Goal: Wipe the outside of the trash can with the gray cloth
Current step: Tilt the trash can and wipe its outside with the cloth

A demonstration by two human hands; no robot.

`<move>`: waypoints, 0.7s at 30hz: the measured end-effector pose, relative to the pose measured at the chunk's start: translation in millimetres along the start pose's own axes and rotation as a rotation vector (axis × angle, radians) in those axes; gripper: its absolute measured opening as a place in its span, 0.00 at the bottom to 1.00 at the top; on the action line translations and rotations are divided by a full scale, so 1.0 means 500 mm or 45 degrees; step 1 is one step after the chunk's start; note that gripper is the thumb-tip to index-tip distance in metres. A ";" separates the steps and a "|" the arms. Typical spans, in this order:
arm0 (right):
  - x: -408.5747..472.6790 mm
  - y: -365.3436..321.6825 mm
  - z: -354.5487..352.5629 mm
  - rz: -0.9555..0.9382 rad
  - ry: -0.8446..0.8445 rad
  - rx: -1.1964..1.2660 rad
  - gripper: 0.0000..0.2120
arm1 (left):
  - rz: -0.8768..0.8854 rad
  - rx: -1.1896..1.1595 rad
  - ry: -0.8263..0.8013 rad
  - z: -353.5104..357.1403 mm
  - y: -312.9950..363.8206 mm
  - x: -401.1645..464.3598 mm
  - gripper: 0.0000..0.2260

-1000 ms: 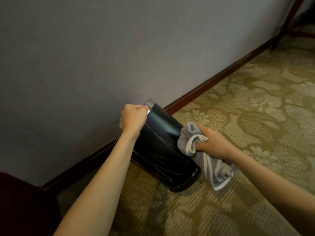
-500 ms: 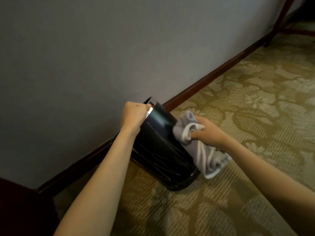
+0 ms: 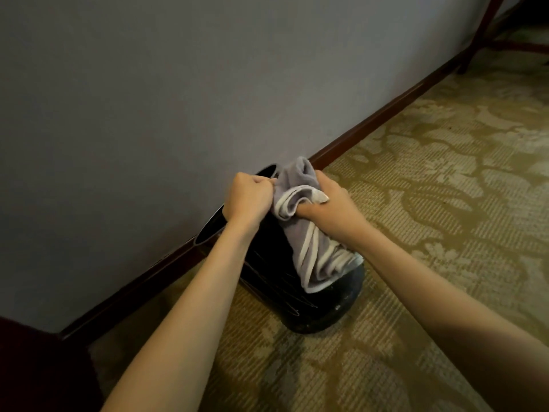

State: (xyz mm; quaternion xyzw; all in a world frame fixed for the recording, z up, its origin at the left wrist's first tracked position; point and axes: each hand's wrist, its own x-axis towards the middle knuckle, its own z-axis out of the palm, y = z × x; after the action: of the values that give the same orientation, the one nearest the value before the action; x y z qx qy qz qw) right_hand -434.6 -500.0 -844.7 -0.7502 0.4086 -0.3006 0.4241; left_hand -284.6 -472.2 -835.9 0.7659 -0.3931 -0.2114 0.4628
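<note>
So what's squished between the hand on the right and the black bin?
The gray cloth with pale edging. In the head view the right hand presses it against the shiny black trash can; no bare gap shows.

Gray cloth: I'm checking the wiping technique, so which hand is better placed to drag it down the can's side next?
Probably the right hand: it grips the bunched gray cloth against the black trash can. The left hand grips the rim, steadying the tilted can.
</note>
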 end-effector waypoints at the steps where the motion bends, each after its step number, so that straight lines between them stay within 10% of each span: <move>1: -0.002 0.002 0.001 0.028 -0.015 0.075 0.16 | -0.024 -0.057 -0.010 -0.004 -0.002 0.002 0.11; 12: -0.073 0.191 -0.075 0.538 -0.127 -0.029 0.11 | -0.108 -0.242 -0.105 -0.048 -0.026 0.034 0.03; 21: -0.020 0.089 -0.063 0.221 0.038 0.156 0.08 | 0.084 0.076 -0.087 0.016 0.016 -0.030 0.15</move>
State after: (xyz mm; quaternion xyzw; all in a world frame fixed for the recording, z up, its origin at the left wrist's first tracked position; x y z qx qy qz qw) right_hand -480.5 -517.4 -870.3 -0.6801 0.4593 -0.2982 0.4875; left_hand -302.2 -466.7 -833.5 0.7584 -0.4398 -0.2104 0.4326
